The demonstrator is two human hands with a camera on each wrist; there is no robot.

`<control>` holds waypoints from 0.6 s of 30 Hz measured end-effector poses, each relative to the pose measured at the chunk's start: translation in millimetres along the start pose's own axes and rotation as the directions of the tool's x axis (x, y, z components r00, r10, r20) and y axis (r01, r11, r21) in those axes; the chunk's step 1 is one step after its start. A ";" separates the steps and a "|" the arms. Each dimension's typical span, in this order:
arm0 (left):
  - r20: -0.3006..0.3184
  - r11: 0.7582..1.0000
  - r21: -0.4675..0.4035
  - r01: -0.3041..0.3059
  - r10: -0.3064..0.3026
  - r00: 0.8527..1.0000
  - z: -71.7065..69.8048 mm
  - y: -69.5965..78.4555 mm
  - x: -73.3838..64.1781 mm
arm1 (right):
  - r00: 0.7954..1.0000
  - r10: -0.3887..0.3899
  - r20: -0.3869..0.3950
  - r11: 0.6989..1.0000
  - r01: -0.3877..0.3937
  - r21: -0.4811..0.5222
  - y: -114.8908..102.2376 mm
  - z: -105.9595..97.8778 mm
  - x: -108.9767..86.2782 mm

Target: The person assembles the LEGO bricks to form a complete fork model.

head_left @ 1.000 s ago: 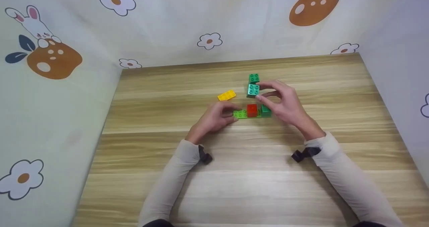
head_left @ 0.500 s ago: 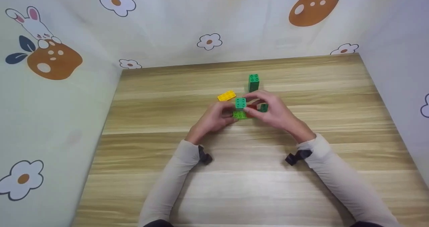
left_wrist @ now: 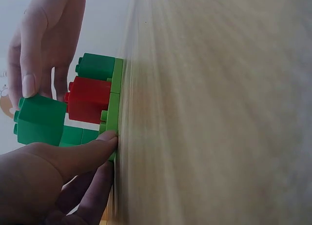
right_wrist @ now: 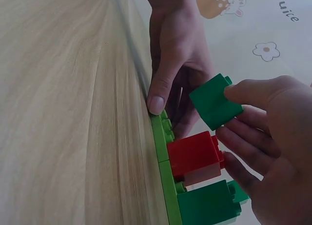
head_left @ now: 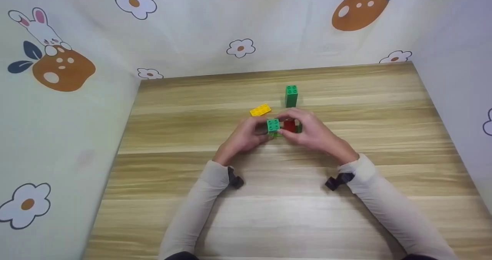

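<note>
My right hand pinches a green toy building brick between thumb and fingers, studs up in the head view. The brick is held tilted above the left part of a light green base, with a gap under it in the right wrist view. My left hand grips the base's left end, thumb on the near side. On the base stand a red brick and, to its right, a green brick. My right hand partly covers both in the head view.
A tall green block stands upright behind the hands on the wooden table. Just beyond my left hand lies a flat yellow brick. A patterned sheet rises along the table's back edge.
My right hand has carried the green brick left and toward me, from in front of the tall green block to over the base's left part. My left hand has stayed put.
</note>
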State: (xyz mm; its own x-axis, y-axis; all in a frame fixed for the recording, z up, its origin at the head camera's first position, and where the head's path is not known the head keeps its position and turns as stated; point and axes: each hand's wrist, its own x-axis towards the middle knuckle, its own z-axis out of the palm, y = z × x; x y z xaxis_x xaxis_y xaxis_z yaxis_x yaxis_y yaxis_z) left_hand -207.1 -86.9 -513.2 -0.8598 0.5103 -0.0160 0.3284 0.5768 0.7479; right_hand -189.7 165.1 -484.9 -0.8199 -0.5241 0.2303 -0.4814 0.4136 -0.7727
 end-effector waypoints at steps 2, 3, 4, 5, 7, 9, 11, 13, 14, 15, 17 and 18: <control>0.001 1.000 -0.002 0.006 -0.006 1.000 -0.2 0.2 -0.2 | 1.000 0.003 0.002 1.000 -0.003 -0.004 0.5 0.7 0.2; 0.003 1.000 -0.006 0.009 -0.009 1.000 -0.3 0.4 -0.3 | 1.000 0.005 0.004 1.000 -0.005 -0.006 0.6 1.0 0.3; 0.005 1.000 -0.008 0.013 -0.013 1.000 -0.3 0.5 -0.3 | 1.000 0.008 0.006 1.000 -0.008 -0.010 1.2 1.6 0.3; 0.007 1.000 -0.010 0.016 -0.016 1.000 -0.3 0.4 -0.4 | 1.000 0.010 0.010 1.000 -0.009 -0.013 2.0 2.1 0.3; 0.013 1.000 -0.012 0.022 -0.022 1.000 -0.2 0.3 -0.4 | 1.000 0.018 0.017 1.000 -0.017 -0.024 3.0 3.1 0.3; 0.018 1.000 -0.013 0.027 -0.027 0.999 -0.2 0.3 -0.4 | 0.999 0.026 0.023 0.999 -0.025 -0.037 3.6 3.7 0.3; 0.020 0.999 -0.016 0.029 -0.028 0.999 -0.2 0.4 -0.3 | 0.999 0.034 0.026 0.998 -0.032 -0.049 4.4 4.6 0.2; 0.021 0.999 -0.020 0.029 -0.028 0.999 -0.1 0.2 -0.1 | 0.999 0.035 0.025 0.998 -0.034 -0.056 4.6 5.5 0.2; 0.019 0.999 -0.023 0.028 -0.027 0.999 0.0 0.1 0.0 | 0.999 0.033 0.025 0.998 -0.031 -0.056 4.8 6.0 0.3; 0.017 0.999 -0.026 0.025 -0.024 1.000 0.0 -0.1 0.1 | 0.999 0.029 0.024 0.998 -0.028 -0.056 4.8 6.4 0.3; 0.012 0.999 -0.030 0.017 -0.016 1.000 0.2 -0.5 0.0 | 1.000 0.023 0.021 0.998 -0.021 -0.060 5.2 7.3 0.5; 0.010 0.999 -0.031 0.010 -0.009 1.000 0.3 -0.8 -0.1 | 1.000 0.018 0.018 0.998 -0.017 -0.062 5.3 7.7 0.6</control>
State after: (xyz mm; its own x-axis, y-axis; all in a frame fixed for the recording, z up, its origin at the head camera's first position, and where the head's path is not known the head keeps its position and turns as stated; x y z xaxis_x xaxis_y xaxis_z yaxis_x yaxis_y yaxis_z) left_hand -207.2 -87.2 -514.0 -0.8588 0.5115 -0.0297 0.3078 0.5615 0.7681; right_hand -190.3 161.2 -493.4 -0.8229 -0.5299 0.2051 -0.4855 0.4682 -0.7383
